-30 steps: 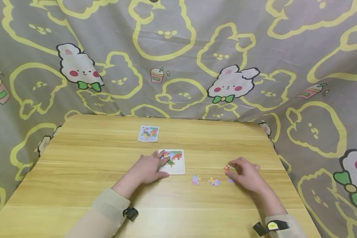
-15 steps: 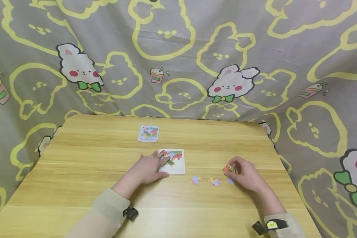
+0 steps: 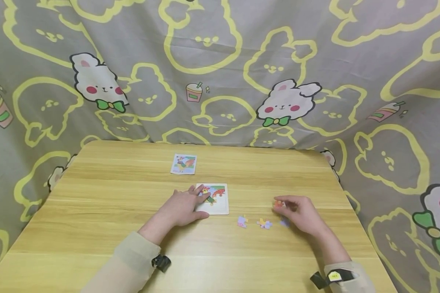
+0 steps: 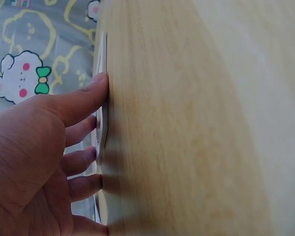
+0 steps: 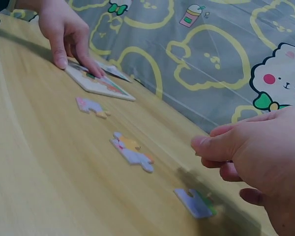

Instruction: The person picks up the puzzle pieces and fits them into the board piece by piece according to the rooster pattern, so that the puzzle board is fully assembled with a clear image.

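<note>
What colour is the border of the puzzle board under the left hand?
The border is white; it shows best in the head view.

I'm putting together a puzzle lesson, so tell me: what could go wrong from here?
The right hand pinches an orange piece at its fingertips, so it might slip. That hand is close to a loose blue-and-green piece, which it could nudge. The left hand lies partly over the puzzle board; if it shifts, the placed pieces could be disturbed.
</note>
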A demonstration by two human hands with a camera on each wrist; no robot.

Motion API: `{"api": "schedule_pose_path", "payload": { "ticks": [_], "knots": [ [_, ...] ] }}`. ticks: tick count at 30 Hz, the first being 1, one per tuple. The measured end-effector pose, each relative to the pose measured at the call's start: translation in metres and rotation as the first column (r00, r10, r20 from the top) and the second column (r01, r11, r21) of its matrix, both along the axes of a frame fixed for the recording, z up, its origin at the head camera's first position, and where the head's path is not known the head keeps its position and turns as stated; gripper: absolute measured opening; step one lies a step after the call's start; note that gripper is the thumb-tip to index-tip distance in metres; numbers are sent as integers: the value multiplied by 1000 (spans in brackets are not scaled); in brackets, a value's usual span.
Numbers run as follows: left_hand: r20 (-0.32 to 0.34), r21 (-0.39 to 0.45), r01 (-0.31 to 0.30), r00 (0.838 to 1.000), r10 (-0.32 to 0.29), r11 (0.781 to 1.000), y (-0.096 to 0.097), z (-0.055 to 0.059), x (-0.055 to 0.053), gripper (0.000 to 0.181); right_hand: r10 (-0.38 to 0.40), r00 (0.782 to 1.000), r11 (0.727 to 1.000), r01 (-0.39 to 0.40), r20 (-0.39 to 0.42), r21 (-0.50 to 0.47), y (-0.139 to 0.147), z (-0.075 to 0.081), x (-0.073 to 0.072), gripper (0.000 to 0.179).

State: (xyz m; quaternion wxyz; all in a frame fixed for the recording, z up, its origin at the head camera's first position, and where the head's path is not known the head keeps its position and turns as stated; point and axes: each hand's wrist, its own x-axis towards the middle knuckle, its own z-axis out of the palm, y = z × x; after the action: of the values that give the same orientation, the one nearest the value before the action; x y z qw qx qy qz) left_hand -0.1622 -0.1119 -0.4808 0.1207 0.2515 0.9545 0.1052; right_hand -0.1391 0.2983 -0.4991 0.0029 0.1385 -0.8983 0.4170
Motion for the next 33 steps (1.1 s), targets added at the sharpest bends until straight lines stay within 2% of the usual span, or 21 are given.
{"api": "schedule_pose_path", "payload": {
  "ticks": [5,12,15,19,22,33],
  "knots": [
    [7,-7,-2,1000,2,1000,1,1,-1,74,40,999,999,-40,11,-22,-8,5,-1,42],
    [8,0,1,1000,-1,1000,1,2,0,74,122,987,982,-106,104,-155,-24,11,-3,46],
    [3,3,1,1000,-1,1000,0,1,1,73,152,987,977,-142,57,-159,-31,10,-5,44],
    [7,4,-1,1000,1,1000,0,1,2,74,188,978,973,-198,-88,-119,-40,6,-9,40],
    [10,8,1,1000,-1,1000,0,2,3,73,203,968,970,-220,-150,-106,-47,4,-10,40],
    [5,-5,-3,1000,3,1000,0,2,2,72,234,963,965,-246,-136,-86,-72,6,-17,37]
  ]
}}
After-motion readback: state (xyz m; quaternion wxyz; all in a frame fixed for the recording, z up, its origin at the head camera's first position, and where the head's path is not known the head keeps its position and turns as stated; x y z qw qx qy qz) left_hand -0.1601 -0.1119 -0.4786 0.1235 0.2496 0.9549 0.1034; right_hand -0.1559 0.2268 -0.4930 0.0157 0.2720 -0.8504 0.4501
